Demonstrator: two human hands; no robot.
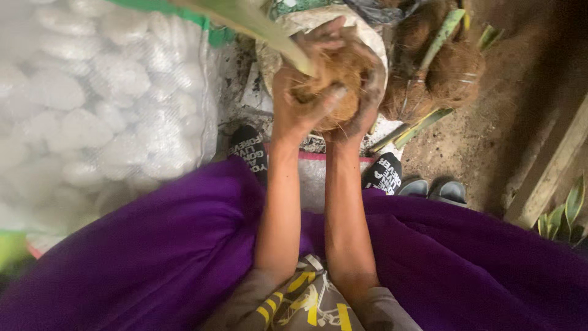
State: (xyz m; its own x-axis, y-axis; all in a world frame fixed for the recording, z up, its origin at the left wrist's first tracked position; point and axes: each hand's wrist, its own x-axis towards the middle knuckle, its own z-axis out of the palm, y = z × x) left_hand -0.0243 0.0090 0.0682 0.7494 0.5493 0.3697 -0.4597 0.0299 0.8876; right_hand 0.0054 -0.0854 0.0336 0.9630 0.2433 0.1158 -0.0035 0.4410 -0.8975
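Hands clasp one ball of brown coconut fibre (pixel 327 86) from opposite sides: the left hand (pixel 300 101) cups its near face with fingers curled tight into the husk, and the right hand (pixel 361 79) wraps over its far side and top, both clenched on it. Held up in front of the person, the ball carries a pale green leaf stalk (pixel 257 24) that runs out of its top toward the upper left. Judged from this posture, the step in hand is the packing and shaping of fibre round the plant's base; the next move would call for firm, even pressure and a slow turn of the ball so that loose strands do not shed. Fibre is coarse, hairy and matted, the form roughly round. Just right of the ball lie finished fibre balls (pixel 441 73) of like shape, with flat green leaves (pixel 447 30) across them. Behind the ball sits a pale sack (pixel 367 30) with an open mouth. Left of the ball stands a large clear plastic bag of white lumps (pixel 92 104), blurred. Below the ball are two dark socks (pixel 248 150), grey sandals (pixel 438 190), and purple cloth (pixel 153 257) across the lap. Right of the ball, bare brown earth (pixel 514 79) and a wooden plank (pixel 551 165).
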